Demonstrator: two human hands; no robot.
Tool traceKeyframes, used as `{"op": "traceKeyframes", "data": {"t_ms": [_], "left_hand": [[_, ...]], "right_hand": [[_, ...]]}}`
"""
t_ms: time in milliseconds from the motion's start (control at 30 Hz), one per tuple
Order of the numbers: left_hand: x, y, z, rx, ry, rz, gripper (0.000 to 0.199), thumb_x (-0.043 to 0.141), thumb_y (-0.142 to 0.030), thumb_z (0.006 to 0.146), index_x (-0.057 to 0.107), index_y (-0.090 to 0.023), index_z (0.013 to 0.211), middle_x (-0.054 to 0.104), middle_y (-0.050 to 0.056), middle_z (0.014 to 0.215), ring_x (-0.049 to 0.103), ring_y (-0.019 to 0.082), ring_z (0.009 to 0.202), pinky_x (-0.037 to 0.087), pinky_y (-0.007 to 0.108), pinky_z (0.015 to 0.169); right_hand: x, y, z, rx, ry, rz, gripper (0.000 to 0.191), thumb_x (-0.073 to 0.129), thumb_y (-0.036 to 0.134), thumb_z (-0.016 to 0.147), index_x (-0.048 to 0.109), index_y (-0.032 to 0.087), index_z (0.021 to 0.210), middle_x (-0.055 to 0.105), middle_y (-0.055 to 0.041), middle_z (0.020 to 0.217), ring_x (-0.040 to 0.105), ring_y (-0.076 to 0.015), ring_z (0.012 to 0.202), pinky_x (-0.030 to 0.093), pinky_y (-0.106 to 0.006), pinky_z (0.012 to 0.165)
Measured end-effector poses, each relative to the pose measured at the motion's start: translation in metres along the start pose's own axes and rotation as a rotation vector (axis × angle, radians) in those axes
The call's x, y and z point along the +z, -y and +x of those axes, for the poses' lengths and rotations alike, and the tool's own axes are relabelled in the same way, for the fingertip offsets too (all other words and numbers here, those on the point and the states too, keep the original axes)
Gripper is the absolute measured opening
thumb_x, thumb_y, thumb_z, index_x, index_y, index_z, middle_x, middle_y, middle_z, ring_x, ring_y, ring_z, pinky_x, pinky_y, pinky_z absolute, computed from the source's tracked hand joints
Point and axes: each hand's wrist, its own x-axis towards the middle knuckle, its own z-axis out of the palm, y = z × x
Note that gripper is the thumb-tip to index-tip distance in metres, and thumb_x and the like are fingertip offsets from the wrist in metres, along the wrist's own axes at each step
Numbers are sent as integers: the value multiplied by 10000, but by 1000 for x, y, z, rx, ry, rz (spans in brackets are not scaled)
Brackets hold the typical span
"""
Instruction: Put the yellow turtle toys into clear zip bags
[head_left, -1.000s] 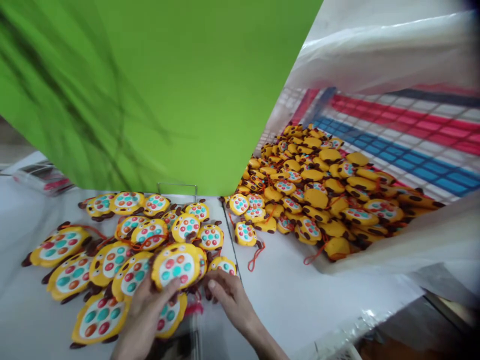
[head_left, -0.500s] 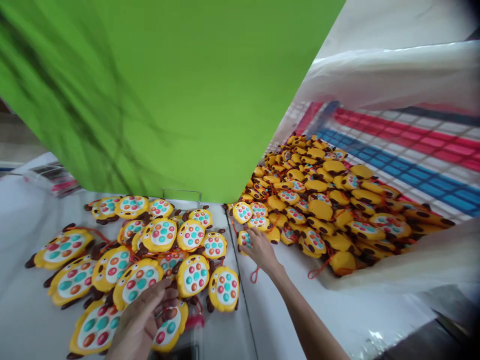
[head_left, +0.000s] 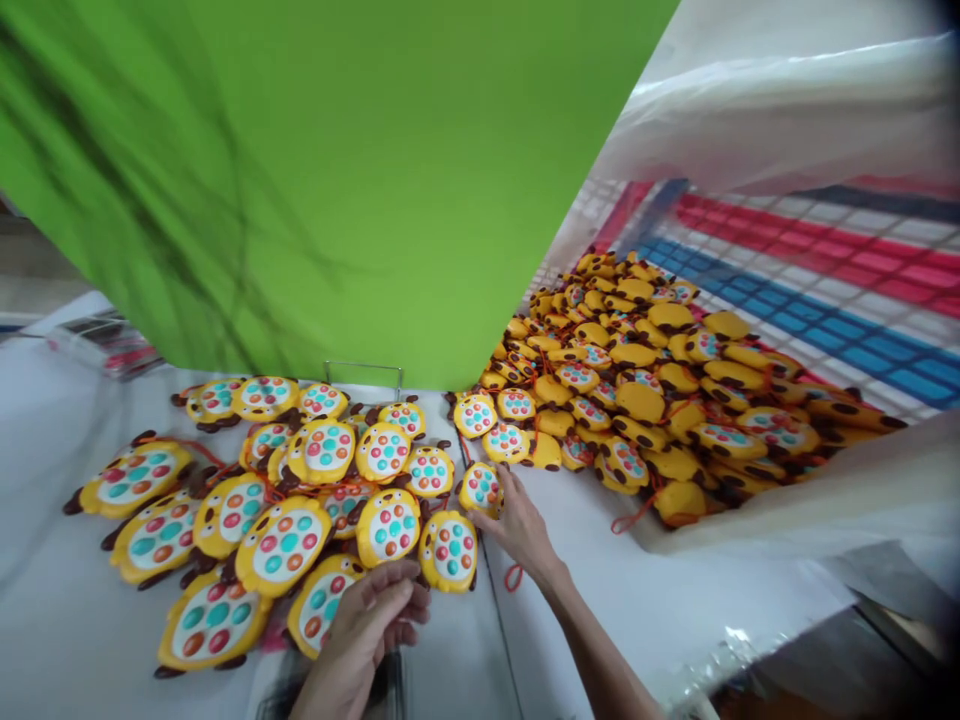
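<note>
Left hand (head_left: 379, 625) loosely open, partly covering dark item (head_left: 393, 688); item cut off at lower edge, identity unclear. Right hand (head_left: 517, 522) gripping yellow toy (head_left: 478, 487) at tabletop (head_left: 450, 665) middle; lift unclear. Spread toys (head_left: 283, 542) overlap, left. Green panel (head_left: 360, 190) blocks rear view, cuts off toy heap (head_left: 637, 400).

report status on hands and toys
Right hand grips a yellow toy at its edge. Left hand open, loosely curled, nothing visible in it. Other toys crowd close ahead.
</note>
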Motion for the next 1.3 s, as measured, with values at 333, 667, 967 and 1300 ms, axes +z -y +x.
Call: {"op": "traceKeyframes", "data": {"t_ms": [333, 667, 967, 1300], "left_hand": [[1, 7, -2, 47, 46, 51, 354, 737, -395, 622, 656, -143, 856, 682, 76, 741, 608, 168, 686, 463, 253, 580], [6, 10, -1, 67, 77, 68, 371, 718, -397, 649, 641, -135, 899, 674, 83, 776, 620, 185, 717, 464, 269, 596], [18, 0, 11, 101, 185, 37, 450, 643, -400, 750, 543, -165, 1121, 652, 101, 975, 630, 204, 791, 496, 278, 584], [13, 8, -4, 160, 119, 12, 482, 711, -306, 684, 542, -165, 1112, 668, 95, 976, 636, 232, 839, 525, 305, 667]], "right_hand": [[-1, -9, -2, -112, -75, 95, 350, 601, 300, 740, 559, 192, 1070, 545, -68, 1034, 602, -192, 837, 504, -303, 739], [-9, -10, -21, -208, -136, 63, 237, 411, 310, 896, 602, 184, 957, 579, -79, 976, 612, -164, 706, 505, -297, 646], [-67, 52, -55, -720, -54, 12, 200, 474, 169, 893, 596, 241, 1033, 590, -62, 1125, 480, -214, 1108, 451, -384, 929], [-19, 74, -66, 0, 125, 942, 339, 606, 367, 801, 511, 184, 1069, 626, -75, 958, 623, -196, 839, 534, -277, 653]]}}
